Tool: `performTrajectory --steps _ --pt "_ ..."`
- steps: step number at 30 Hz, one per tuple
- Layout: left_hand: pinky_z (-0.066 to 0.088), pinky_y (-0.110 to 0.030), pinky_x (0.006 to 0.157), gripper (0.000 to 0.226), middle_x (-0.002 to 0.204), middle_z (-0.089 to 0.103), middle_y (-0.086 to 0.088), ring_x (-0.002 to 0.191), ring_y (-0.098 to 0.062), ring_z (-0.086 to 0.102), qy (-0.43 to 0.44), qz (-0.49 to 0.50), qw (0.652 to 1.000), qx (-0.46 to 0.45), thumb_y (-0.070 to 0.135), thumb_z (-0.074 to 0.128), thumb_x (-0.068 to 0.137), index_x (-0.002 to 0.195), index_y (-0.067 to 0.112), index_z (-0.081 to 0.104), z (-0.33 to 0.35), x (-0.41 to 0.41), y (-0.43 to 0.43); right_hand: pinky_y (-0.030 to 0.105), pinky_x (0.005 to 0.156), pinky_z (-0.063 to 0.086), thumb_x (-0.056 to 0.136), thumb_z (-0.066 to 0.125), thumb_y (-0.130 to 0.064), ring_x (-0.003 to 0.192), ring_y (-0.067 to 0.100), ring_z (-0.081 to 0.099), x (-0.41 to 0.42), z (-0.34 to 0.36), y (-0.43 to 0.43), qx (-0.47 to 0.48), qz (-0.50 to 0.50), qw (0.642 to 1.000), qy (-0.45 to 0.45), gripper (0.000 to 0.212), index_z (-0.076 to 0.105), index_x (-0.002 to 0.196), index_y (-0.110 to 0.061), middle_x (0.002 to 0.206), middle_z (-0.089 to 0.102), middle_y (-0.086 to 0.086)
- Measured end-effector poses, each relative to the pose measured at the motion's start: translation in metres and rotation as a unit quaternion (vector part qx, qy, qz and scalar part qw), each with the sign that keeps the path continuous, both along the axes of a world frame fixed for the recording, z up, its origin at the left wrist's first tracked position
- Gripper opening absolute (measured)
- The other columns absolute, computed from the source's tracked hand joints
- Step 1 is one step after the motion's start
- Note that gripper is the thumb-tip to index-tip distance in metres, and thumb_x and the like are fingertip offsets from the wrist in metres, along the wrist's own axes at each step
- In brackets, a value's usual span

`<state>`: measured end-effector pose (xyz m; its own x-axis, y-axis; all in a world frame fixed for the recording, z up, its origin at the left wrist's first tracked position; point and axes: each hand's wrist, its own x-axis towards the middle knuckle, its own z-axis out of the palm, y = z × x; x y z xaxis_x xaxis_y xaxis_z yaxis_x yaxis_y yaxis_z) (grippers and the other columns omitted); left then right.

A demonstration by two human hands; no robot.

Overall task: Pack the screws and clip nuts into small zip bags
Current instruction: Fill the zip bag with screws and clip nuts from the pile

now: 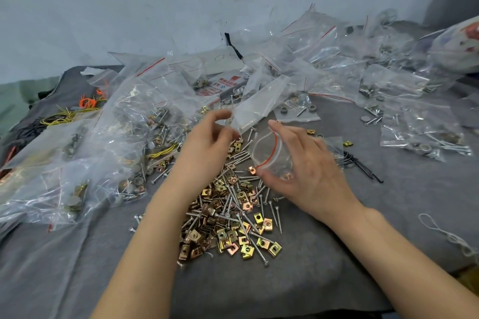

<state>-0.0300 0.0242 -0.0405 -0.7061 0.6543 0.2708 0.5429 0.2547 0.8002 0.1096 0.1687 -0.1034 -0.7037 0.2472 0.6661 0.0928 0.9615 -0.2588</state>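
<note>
A heap of brass-coloured clip nuts (228,230) mixed with silver screws (255,248) lies on the grey cloth in the middle. Above it my right hand (303,168) holds a small clear zip bag (272,155) with a red strip, its mouth spread wide between thumb and fingers; something small and coppery shows inside near the thumb. My left hand (207,142) pinches the lower end of a stack of empty zip bags (255,109) that tilts up and to the right.
Filled and empty zip bags (108,137) pile up on the left and along the back (414,122). Yellow and orange wire ties (77,109) lie far left, black ties (363,163) right of my hand, a white cord (445,235) near the right edge.
</note>
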Motion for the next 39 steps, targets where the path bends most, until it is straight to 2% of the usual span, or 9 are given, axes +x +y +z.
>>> performTrajectory --steps 3,9,13,17,22,25,30,36,39 --pt "0.044 -0.012 0.057 0.029 0.098 0.065 0.018 0.072 -0.003 0.062 0.105 0.038 0.986 -0.124 0.03 0.047 0.103 0.131 0.028 0.052 -0.005 -0.011 -0.019 0.029 0.105 0.03 0.09 0.056 -0.06 0.122 0.018 0.048 0.001 0.0 0.0 -0.003 0.005 1.0 -0.005 0.078 0.032 0.151 -0.017 0.135 0.052 0.004" --pt "0.05 -0.036 0.096 0.027 0.121 0.066 0.007 0.107 -0.013 0.06 0.131 0.005 0.958 -0.255 0.025 0.047 0.103 0.126 0.027 0.06 -0.008 -0.014 -0.04 0.028 0.107 0.026 0.089 0.054 -0.063 0.126 0.019 0.048 0.002 -0.001 0.001 -0.014 0.01 1.0 -0.023 0.079 0.028 0.152 -0.023 0.14 0.049 0.002" --pt "0.045 -0.027 0.094 0.026 0.124 0.063 0.009 0.107 -0.009 0.056 0.12 -0.026 0.95 -0.287 0.023 0.05 0.102 0.124 0.03 0.061 -0.007 -0.015 -0.048 0.032 0.107 0.03 0.087 0.054 -0.064 0.128 0.018 0.047 0.002 -0.002 0.002 -0.013 0.013 1.0 -0.026 0.081 0.027 0.153 -0.025 0.142 0.048 0.001" --pt "0.044 -0.037 0.102 0.022 0.124 0.058 0.007 0.116 -0.014 0.051 0.15 -0.032 0.933 -0.327 0.024 0.054 0.1 0.12 0.029 0.063 -0.005 -0.016 -0.053 0.032 0.108 0.027 0.085 0.059 -0.063 0.129 0.018 0.045 0.002 -0.001 0.002 -0.016 0.016 0.999 -0.032 0.084 0.027 0.153 -0.026 0.144 0.046 0.002" --pt "0.045 -0.034 0.096 0.014 0.111 0.057 0.008 0.108 -0.014 0.051 0.174 -0.025 0.927 -0.331 0.023 0.056 0.099 0.11 0.025 0.065 -0.007 -0.016 -0.054 0.039 0.107 0.032 0.083 0.062 -0.061 0.129 0.021 0.047 0.002 -0.001 0.001 -0.015 0.017 0.999 -0.034 0.086 0.028 0.153 -0.025 0.145 0.047 0.004" --pt "0.047 -0.033 0.092 0.007 0.106 0.056 0.011 0.104 -0.012 0.052 0.174 -0.024 0.933 -0.316 0.024 0.055 0.099 0.102 0.028 0.059 -0.01 -0.016 -0.056 0.035 0.107 0.029 0.084 0.057 -0.065 0.13 0.019 0.044 0.002 -0.001 0.001 -0.013 0.017 0.999 -0.036 0.084 0.027 0.153 -0.026 0.145 0.046 0.002" --pt "0.036 -0.012 0.065 0.004 0.098 0.057 0.016 0.085 0.002 0.054 0.091 -0.001 0.976 -0.197 0.031 0.054 0.099 0.097 0.034 0.054 -0.013 -0.012 -0.055 0.038 0.107 0.032 0.085 0.053 -0.066 0.13 0.021 0.046 0.002 -0.002 0.001 -0.013 0.014 0.999 -0.036 0.084 0.025 0.153 -0.027 0.145 0.046 0.002" --pt "0.041 -0.011 0.057 0.02 0.083 0.06 -0.002 0.06 -0.002 0.05 0.008 -0.006 0.999 -0.033 0.026 0.053 0.101 0.109 0.043 0.059 -0.01 -0.014 -0.053 0.038 0.107 0.033 0.084 0.057 -0.064 0.128 0.018 0.045 0.002 -0.001 0.001 -0.012 0.015 0.999 -0.03 0.083 0.028 0.152 -0.026 0.144 0.045 0.001" --pt "0.041 -0.019 0.057 0.027 0.086 0.066 0.001 0.065 -0.019 0.051 -0.018 -0.005 1.0 0.007 0.024 0.048 0.102 0.104 0.045 0.063 -0.01 -0.012 -0.05 0.04 0.107 0.035 0.084 0.059 -0.062 0.129 0.02 0.046 0.002 -0.001 0.001 -0.012 0.019 0.999 -0.032 0.084 0.027 0.152 -0.026 0.144 0.045 0.002"
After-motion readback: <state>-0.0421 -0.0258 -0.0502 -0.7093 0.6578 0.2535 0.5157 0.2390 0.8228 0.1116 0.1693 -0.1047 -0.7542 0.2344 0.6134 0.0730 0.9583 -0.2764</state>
